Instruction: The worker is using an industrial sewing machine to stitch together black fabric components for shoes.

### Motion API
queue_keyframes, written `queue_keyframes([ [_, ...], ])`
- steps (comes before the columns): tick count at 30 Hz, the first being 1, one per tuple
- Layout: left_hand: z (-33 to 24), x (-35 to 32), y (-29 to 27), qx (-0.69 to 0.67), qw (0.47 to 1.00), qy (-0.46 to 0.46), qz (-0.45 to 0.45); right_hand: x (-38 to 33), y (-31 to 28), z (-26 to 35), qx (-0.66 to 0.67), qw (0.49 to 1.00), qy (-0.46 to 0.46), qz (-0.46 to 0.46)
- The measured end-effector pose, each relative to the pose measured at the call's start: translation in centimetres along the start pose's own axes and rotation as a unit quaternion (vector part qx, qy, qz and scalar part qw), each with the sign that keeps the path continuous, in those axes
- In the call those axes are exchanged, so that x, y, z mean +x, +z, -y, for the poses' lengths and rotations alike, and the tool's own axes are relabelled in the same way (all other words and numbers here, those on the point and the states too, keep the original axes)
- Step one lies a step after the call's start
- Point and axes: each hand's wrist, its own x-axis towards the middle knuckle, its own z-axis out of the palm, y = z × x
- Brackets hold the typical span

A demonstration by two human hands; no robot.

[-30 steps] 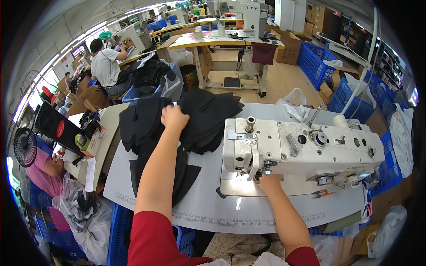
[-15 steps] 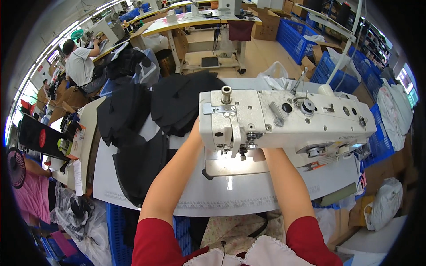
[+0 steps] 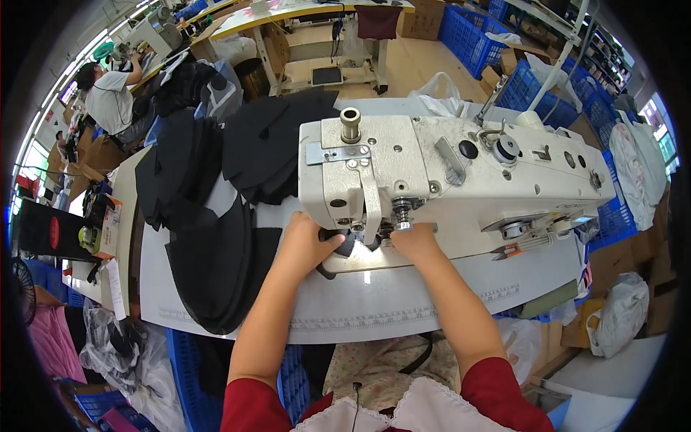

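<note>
A white sewing machine [image 3: 425, 165] stands in front of me, its head over the bed plate [image 3: 453, 241]. My left hand [image 3: 304, 245] is closed on a small black fabric piece [image 3: 345, 247], left of the needle area, thumb on top. On the other side, my right hand [image 3: 415, 241] has its fingers bent in at the fabric's right end, close under the machine head. The head covers its fingertips and part of the fabric. Black cut fabric panels [image 3: 212, 263] lie left of my left forearm, with stacks of more black panels [image 3: 263, 147] behind them.
A ruler strip [image 3: 374, 317] runs along the table's front edge. Orange-tipped tools [image 3: 522, 246] lie by the machine's right base. Blue crates [image 3: 529, 93] stand at the right, and a thread stand pole [image 3: 565, 65] rises behind. Another person [image 3: 111, 97] sits at the far left.
Both hands have come nearer to me from behind the machine head, and the black fabric now shows between them. The whole view has shifted slightly.
</note>
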Motion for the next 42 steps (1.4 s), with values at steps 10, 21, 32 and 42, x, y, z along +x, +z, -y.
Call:
queue_keyframes([
  [10,1.6,1.0,1.9,0.038,0.995,0.061,-0.072,0.5,1.5,-0.1,-0.174,0.963,-0.152,-0.135],
  [21,1.8,1.7,2.5,0.034,0.984,0.114,-0.134,1.1,2.8,-2.4,-0.212,0.948,-0.174,-0.164],
  [32,0.9,1.0,2.0,0.026,0.990,0.090,-0.108,1.0,4.3,-3.4,-0.146,0.961,-0.165,-0.168],
  [42,0.2,0.3,2.0,0.050,0.987,0.088,-0.123,0.5,3.2,-2.4,-0.188,0.954,-0.186,-0.139],
])
